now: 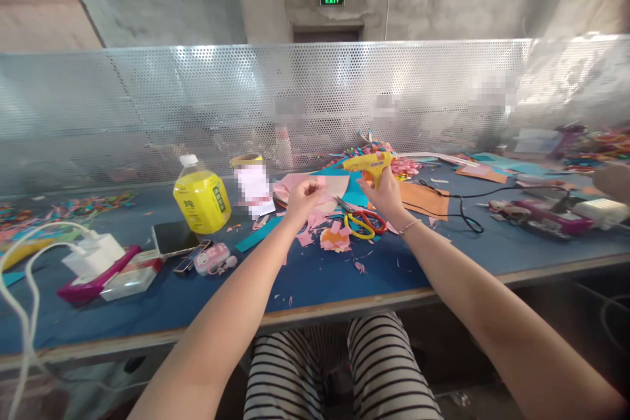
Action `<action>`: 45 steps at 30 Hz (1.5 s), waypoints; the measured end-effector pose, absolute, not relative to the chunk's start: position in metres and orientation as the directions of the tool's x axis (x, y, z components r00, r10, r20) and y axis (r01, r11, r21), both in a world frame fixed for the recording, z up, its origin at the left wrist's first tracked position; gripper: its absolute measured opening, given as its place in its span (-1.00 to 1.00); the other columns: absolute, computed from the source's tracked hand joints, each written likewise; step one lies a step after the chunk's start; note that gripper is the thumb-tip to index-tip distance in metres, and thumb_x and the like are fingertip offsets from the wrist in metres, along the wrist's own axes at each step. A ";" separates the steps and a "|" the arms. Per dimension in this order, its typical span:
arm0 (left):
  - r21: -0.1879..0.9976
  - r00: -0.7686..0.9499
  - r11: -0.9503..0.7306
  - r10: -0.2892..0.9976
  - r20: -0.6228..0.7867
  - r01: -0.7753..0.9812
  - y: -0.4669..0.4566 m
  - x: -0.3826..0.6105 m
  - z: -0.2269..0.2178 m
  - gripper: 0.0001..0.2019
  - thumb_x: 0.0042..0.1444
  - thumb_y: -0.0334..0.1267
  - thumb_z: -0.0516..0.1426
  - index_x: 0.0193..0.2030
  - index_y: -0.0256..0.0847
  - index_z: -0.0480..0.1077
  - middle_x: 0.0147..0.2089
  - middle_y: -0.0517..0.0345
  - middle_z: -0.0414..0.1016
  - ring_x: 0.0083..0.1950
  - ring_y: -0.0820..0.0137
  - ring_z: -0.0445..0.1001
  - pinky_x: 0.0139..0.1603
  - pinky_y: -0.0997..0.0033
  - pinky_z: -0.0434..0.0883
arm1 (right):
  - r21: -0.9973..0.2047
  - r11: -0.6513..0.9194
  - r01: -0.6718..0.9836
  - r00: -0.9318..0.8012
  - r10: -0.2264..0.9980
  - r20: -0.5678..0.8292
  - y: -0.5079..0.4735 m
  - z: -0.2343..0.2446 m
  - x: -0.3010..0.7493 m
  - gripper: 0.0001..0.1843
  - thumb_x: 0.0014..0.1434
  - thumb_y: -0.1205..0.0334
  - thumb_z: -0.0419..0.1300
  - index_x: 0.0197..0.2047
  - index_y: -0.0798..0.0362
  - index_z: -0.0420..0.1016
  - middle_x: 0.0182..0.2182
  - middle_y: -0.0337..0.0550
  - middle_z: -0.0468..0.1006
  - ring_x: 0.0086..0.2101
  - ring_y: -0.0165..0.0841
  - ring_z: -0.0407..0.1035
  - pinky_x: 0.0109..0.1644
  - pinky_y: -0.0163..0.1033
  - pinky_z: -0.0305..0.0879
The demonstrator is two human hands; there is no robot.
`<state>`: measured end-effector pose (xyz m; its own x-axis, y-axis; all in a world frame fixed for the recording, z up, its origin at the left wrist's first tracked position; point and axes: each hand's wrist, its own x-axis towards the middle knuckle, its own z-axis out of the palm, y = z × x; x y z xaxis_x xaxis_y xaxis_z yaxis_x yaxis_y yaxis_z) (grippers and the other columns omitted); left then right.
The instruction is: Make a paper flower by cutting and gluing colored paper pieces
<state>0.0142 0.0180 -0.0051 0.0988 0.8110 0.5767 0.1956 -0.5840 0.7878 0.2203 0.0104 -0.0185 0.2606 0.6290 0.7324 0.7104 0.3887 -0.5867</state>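
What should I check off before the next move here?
1. Glue gun held firmly: ok, the right hand grips its handle.
2. Nozzle apart from the left hand: ok, a gap shows.
3. Pink piece in hand: ok, the left hand pinches it.
4. Scissors out of the way: not ok, they lie between the forearms.
5. Bottle upright and capped: ok.
6. Glue hot: cannot tell.

We see glare on the perforated screen [339,82] beyond our hands [304,201], smeared blur far to their right, dimness under the table [315,283].
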 end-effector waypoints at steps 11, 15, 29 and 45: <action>0.799 0.140 -0.580 0.814 0.563 0.159 0.015 0.017 -0.006 -0.83 -0.12 -0.19 0.17 -0.39 -0.22 0.46 -0.36 0.10 0.51 -0.29 0.40 0.43 -0.23 0.35 0.36 | -0.481 0.246 0.841 0.195 0.691 0.696 -0.001 -0.011 0.208 -0.53 0.03 0.01 -0.01 -0.06 0.15 0.15 -0.40 -0.03 0.42 -0.45 -0.29 0.31 -0.40 -0.22 0.19; 0.821 0.106 -0.557 0.830 0.547 0.125 0.017 0.018 -0.007 -0.83 -0.14 -0.20 0.19 -0.40 -0.24 0.46 -0.36 0.09 0.52 -0.29 0.38 0.45 -0.24 0.35 0.37 | -0.416 0.204 0.886 0.174 0.686 0.706 0.001 -0.013 0.209 -0.51 0.06 0.03 -0.04 -0.02 0.18 0.13 -0.36 0.03 0.44 -0.41 -0.23 0.33 -0.39 -0.21 0.18; 0.814 0.078 -0.541 0.839 0.538 0.213 0.007 0.018 0.002 -0.94 -0.13 -0.33 0.19 -0.46 -0.24 0.45 -0.43 0.13 0.51 -0.36 0.40 0.45 -0.29 0.35 0.39 | -0.375 0.163 0.913 0.147 0.726 0.672 0.001 -0.015 0.209 -0.56 0.08 0.08 -0.06 -0.04 0.19 0.13 -0.32 0.07 0.45 -0.37 -0.20 0.34 -0.39 -0.21 0.17; 0.816 0.086 -0.544 0.838 0.538 0.195 0.009 0.019 0.000 -0.93 -0.14 -0.32 0.20 -0.44 -0.23 0.46 -0.41 0.12 0.51 -0.35 0.39 0.45 -0.30 0.36 0.38 | -0.324 0.148 0.935 0.115 0.737 0.667 0.000 -0.014 0.209 -0.64 0.09 0.11 -0.08 -0.10 0.16 0.16 -0.35 0.03 0.44 -0.40 -0.22 0.33 -0.40 -0.22 0.14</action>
